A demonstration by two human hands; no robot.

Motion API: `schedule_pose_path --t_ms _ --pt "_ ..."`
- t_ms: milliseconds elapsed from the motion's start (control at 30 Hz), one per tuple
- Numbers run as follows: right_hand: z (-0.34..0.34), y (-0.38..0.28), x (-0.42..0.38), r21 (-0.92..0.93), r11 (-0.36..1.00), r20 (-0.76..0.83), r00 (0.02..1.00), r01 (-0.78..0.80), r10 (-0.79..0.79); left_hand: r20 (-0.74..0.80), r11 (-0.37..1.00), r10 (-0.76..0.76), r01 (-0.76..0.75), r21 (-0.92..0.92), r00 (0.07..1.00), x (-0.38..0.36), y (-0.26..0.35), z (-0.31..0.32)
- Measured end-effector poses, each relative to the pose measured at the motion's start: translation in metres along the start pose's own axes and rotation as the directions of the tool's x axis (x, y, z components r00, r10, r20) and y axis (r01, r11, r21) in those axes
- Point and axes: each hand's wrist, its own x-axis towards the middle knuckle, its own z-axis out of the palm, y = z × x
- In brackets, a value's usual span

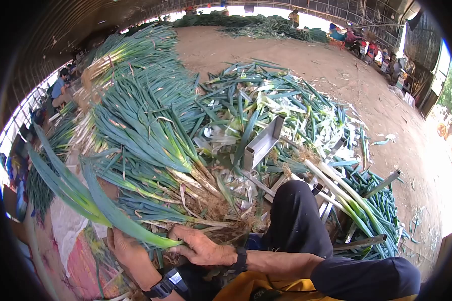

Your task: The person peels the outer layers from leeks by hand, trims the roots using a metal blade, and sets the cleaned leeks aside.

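My left hand [125, 251] is closed around a green onion [93, 203] near the lower left, its long leaves fanning up and to the left. Just right of it, my right hand [198, 245] pinches the end of one green leaf [150, 237] that bends across from the same plant. The onion's lower part is hidden behind my left hand. Above my hands lies a large pile of green onions [145, 120] with roots pointing toward me.
A metal frame [263, 143] stands right of centre, with peeled onions [346, 193] on its right side. Stripped leaves [296, 95] are heaped beyond it. My bent knee [296, 215] is beside the frame. A person [60, 88] sits at the left; another [294, 18] is far back.
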Motion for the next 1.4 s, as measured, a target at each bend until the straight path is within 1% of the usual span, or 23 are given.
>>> schedule_pose_path --t_ms 67,133,167,233,300,400,433,533,567,633,667,733,767,833,867,900,967,1100,1167,1300,1333,1367,1400 --pt "0.000 0.002 0.002 0.027 0.999 0.014 0.999 -0.036 0.035 0.045 0.999 0.003 -0.001 -0.035 0.999 -0.005 0.002 0.009" --pt "0.001 0.003 0.002 0.067 0.995 0.030 0.997 -0.073 0.071 -0.036 0.984 -0.089 0.082 -0.158 0.995 -0.007 0.005 0.018" --pt "0.002 0.004 0.000 0.064 0.995 0.023 0.997 -0.070 0.069 -0.028 0.984 -0.090 0.084 -0.158 0.996 -0.005 0.004 0.018" --pt "0.006 0.007 -0.006 0.036 0.999 0.038 0.999 0.023 -0.025 -0.140 0.958 -0.166 0.126 -0.258 0.976 -0.001 0.004 0.012" --pt "0.011 0.009 -0.010 0.058 0.998 0.053 0.998 0.030 -0.033 -0.158 0.957 -0.168 0.123 -0.263 0.973 0.001 0.004 0.005" --pt "0.013 -0.001 -0.012 0.116 0.988 0.089 0.989 0.105 -0.116 -0.138 0.976 -0.125 0.096 -0.196 0.983 0.001 0.003 0.000" --pt "0.014 -0.001 -0.014 0.105 0.989 0.079 0.991 0.102 -0.111 -0.132 0.983 -0.106 0.083 -0.166 0.986 0.001 0.002 -0.002" --pt "0.014 -0.003 -0.020 0.108 0.990 0.139 0.985 0.088 -0.102 -0.106 0.996 -0.060 0.052 -0.076 0.993 0.001 -0.002 -0.003" --pt "0.020 -0.001 -0.023 0.044 0.991 0.084 0.988 0.125 -0.128 -0.096 0.998 -0.049 0.045 -0.043 0.994 0.002 -0.004 -0.001" --pt "0.025 0.011 -0.022 -0.016 0.993 0.085 0.989 0.119 -0.117 -0.092 0.999 -0.027 0.029 0.024 0.995 0.002 -0.005 0.002" --pt "0.030 0.016 -0.023 -0.039 0.994 0.057 0.993 0.104 -0.101 -0.087 0.998 -0.016 0.021 0.060 0.996 0.003 -0.005 0.004" --pt "0.033 0.018 -0.019 -0.050 0.997 0.172 0.982 -0.067 0.075 -0.073 0.993 0.001 0.008 0.121 0.997 0.004 -0.004 0.010" --pt "0.030 0.015 -0.018 -0.056 0.996 0.152 0.985 -0.070 0.078 -0.072 0.991 0.017 -0.007 0.135 0.997 0.005 -0.004 0.013" --pt "0.028 0.006 -0.015 0.196 0.970 0.114 0.986 -0.145 0.124 -0.069 0.983 0.038 -0.025 0.184 0.997 0.004 -0.002 0.017" --pt "0.027 -0.003 -0.013 0.204 0.975 0.019 0.996 -0.090 0.088 -0.068 0.979 0.045 -0.031 0.203 0.997 0.004 -0.001 0.017" --pt "0.026 -0.008 -0.014 0.201 0.975 0.010 0.996 -0.090 0.090 -0.064 0.973 0.053 -0.037 0.227 0.997 0.003 -0.001 0.018" --pt "0.023 -0.016 -0.016 0.185 0.979 -0.062 0.993 -0.086 0.099 -0.067 0.968 0.068 -0.050 0.247 0.995 0.002 -0.002 0.021" --pt "0.021 -0.024 -0.015 0.113 0.993 -0.093 0.995 -0.036 0.046 -0.058 0.954 0.100 -0.079 0.289 0.993 0.004 0.000 0.025" --pt "0.017 -0.026 -0.016 0.041 0.987 0.087 0.985 -0.152 0.148 -0.057 0.948 0.116 -0.093 0.304 0.992 0.004 0.002 0.022" --pt "0.019 -0.014 -0.046 0.010 0.987 0.051 0.986 -0.157 0.157 -0.037 0.930 0.158 -0.136 0.340 0.987 0.010 0.004 0.011" --pt "0.006 -0.018 -0.051 -0.032 0.961 0.156 0.948 -0.275 0.276 -0.034 0.923 0.174 -0.151 0.354 0.984 0.013 0.004 0.005" --pt "-0.003 -0.024 -0.059 -0.072 0.920 0.270 0.880 -0.386 0.390 -0.014 0.899 0.204 -0.182 0.398 0.979 0.016 0.005 -0.007" --pt "-0.008 -0.025 -0.067 -0.054 0.937 0.162 0.923 -0.346 0.350 0.054 0.822 0.275 -0.264 0.504 0.960 0.023 0.004 -0.028"
